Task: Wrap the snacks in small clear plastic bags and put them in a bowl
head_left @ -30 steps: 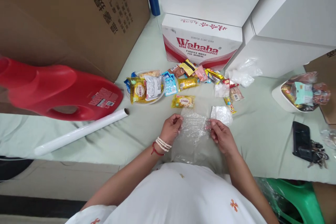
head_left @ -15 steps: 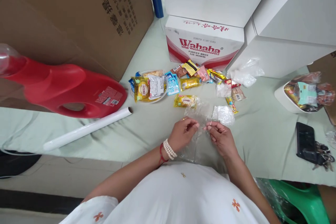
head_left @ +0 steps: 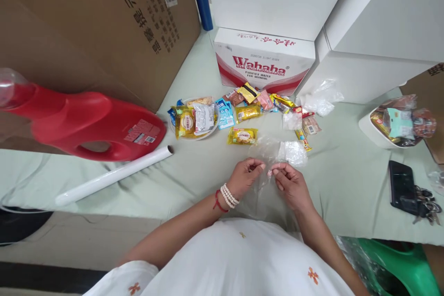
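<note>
Both my hands pinch a clear plastic bag (head_left: 266, 149) just above the pale green cloth (head_left: 194, 171). My left hand (head_left: 245, 176), with bead bracelets and a red thread at the wrist, grips the bag's edge with closed fingers. My right hand (head_left: 290, 184) pinches the same edge a finger's width away. The thin film crumples between and below the hands. A yellow snack packet (head_left: 242, 135) lies just beyond the bag, and a crumpled clear bag (head_left: 293, 152) sits to its right.
Several snack packets (head_left: 263, 101) and a plate of packets (head_left: 194, 119) lie before a Wahaha carton (head_left: 263, 62). A red jug (head_left: 86, 122) and white roll (head_left: 114, 175) are left. A white bowl of snacks (head_left: 391, 127), phone (head_left: 401, 186) and keys (head_left: 425, 201) are right.
My hands have come together from holding the bag spread wide; both now pinch its edge close to each other, and the film has bunched up.
</note>
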A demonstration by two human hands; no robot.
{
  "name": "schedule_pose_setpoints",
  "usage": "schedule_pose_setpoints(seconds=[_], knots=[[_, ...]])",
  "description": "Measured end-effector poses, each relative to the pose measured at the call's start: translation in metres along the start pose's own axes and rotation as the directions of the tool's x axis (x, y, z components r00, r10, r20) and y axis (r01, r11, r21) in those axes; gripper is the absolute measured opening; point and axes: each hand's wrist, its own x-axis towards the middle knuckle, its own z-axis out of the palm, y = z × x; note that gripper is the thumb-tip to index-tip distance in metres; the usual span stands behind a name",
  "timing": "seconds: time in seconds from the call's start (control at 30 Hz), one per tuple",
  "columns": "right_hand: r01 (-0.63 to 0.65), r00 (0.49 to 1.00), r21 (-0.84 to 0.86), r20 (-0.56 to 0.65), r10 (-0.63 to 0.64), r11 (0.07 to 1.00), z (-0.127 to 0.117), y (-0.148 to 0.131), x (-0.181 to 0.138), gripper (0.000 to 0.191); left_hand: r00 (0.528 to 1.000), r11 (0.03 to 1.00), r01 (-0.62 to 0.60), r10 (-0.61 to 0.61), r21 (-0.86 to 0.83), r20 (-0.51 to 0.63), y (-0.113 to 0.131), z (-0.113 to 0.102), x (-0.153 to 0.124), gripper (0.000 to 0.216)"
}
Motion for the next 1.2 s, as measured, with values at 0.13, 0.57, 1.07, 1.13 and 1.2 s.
schedule_pose_setpoints(seconds=[0.13,0.57,1.07,1.13,1.2], knots=[[-0.017,0.999,0.040,0.051,0.015,0.999,0.004,0.000,0.003,0.032,0.998,0.996,0.032,-0.027,-0.078,0.065,0.007,0.004,0.000,0.037],[-0.062,0.998,0.067,-0.016,0.063,0.996,0.007,0.003,0.003,0.039,0.999,0.994,0.041,-0.039,-0.102,0.018,0.006,-0.001,-0.003,0.046],[0.054,0.992,-0.095,-0.111,-0.064,0.994,0.010,-0.008,-0.001,0.034,1.000,0.998,0.013,-0.014,-0.061,-0.012,0.011,-0.003,-0.009,0.029],[0.055,0.991,-0.104,-0.118,-0.068,0.993,0.009,-0.009,0.000,0.036,0.999,0.997,0.022,-0.024,-0.074,-0.024,0.012,-0.008,-0.007,0.030],[0.060,0.989,-0.100,-0.127,-0.072,0.993,0.008,-0.009,0.001,0.037,0.999,0.996,0.026,-0.029,-0.082,-0.034,0.013,-0.013,-0.005,0.032]])
